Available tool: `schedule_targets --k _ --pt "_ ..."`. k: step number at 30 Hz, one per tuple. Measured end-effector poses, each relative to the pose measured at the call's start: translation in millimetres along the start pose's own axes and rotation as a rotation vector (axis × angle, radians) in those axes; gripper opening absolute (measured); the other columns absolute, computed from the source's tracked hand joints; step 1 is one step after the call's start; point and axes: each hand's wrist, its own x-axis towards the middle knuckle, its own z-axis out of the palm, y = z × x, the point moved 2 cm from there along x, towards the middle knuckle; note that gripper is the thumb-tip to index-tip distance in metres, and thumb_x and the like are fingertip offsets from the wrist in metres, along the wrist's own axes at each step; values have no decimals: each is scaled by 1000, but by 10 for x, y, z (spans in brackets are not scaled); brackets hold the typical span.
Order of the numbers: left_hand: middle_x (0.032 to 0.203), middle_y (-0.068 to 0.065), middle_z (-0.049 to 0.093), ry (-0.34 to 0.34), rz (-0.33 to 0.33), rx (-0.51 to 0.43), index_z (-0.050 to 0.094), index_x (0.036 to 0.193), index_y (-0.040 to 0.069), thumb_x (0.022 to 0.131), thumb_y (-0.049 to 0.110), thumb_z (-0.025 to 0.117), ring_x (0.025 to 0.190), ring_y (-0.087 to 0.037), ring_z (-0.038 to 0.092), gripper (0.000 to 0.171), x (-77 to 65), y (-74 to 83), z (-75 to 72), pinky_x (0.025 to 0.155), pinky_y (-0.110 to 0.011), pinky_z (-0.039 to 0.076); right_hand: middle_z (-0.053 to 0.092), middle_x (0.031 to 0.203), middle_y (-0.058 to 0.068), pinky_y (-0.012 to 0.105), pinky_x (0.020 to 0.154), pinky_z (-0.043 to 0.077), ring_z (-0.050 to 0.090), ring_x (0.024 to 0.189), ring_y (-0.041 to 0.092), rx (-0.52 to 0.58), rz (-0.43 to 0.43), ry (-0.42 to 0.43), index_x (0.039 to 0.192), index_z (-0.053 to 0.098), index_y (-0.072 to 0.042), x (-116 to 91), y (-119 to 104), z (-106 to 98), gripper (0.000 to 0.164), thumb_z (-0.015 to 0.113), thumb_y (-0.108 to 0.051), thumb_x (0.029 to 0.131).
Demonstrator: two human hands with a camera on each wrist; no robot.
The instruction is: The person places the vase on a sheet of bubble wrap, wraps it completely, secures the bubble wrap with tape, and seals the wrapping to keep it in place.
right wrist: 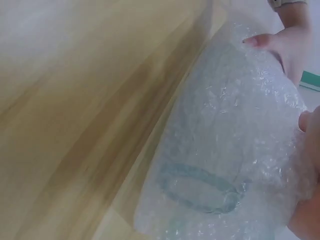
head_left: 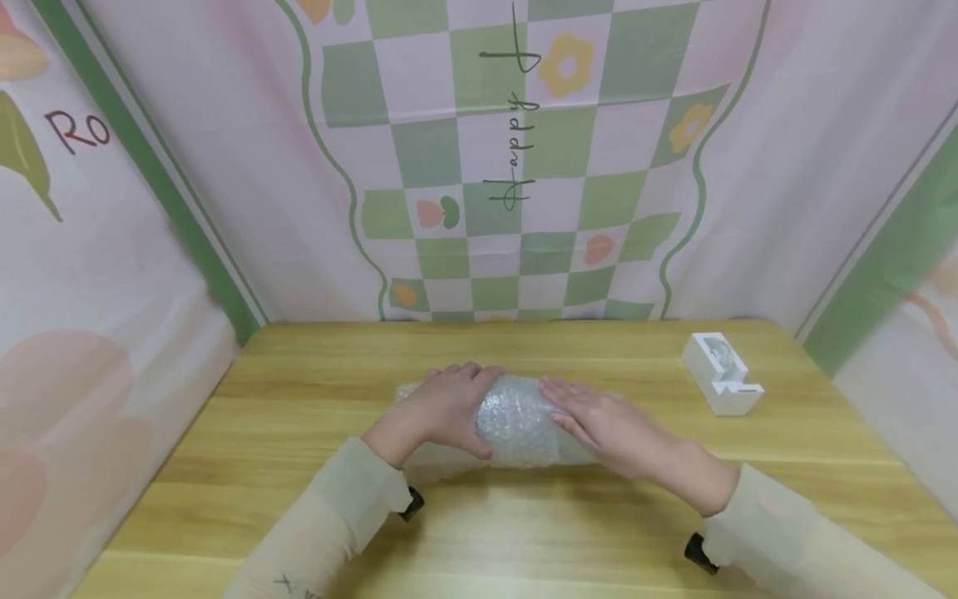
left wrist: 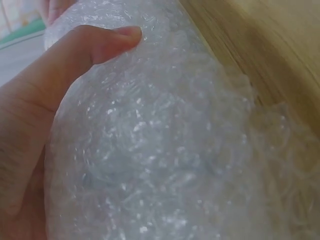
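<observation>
A bundle wrapped in clear bubble wrap point(head_left: 516, 424) lies sideways on the wooden table, between both hands. My left hand point(head_left: 449, 406) grips its left part, fingers over the top and thumb down the near side. In the left wrist view that thumb presses against the bubble wrap point(left wrist: 155, 125). My right hand point(head_left: 609, 428) rests on the right part with its fingers fairly straight. Through the layers in the right wrist view shows a pale green ring-shaped outline point(right wrist: 230, 202); the wrap hides the rest of what is inside.
A white tape dispenser point(head_left: 703, 374) with a roll in it stands at the right rear of the table point(head_left: 299, 499). Behind the table hangs a green-and-white checked curtain point(head_left: 490, 150), and patterned cloth flanks both sides.
</observation>
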Motion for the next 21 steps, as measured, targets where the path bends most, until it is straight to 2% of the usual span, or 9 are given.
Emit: schedule_targets --k 5,8,15,21 --pt "143 -13 55 7 9 -20 36 157 15 68 53 91 126 -33 55 112 12 -9 -5 100 -56 48 42 154 22 58 114 32 41 141 42 123 13 -59 149 47 6 6 -12 -91 47 39 -23 112" --pt "144 -13 54 -5 11 -28 34 158 15 68 52 91 127 -34 54 113 13 -17 -11 102 -56 47 43 154 20 58 114 33 42 141 42 218 17 -99 148 50 4 30 37 -157 44 38 -21 113" --pt "149 -14 49 -42 10 -50 30 161 14 71 49 91 133 -36 49 114 6 -25 -19 106 -59 43 40 156 18 58 111 36 41 140 42 351 13 -192 148 51 -1 44 195 -214 45 49 -23 109" --pt "151 -14 47 -60 25 -67 28 161 14 71 45 93 135 -37 48 116 -9 -23 -35 108 -60 41 39 157 18 57 110 39 44 138 43 350 13 -209 150 49 -1 47 247 -207 50 59 -22 105"
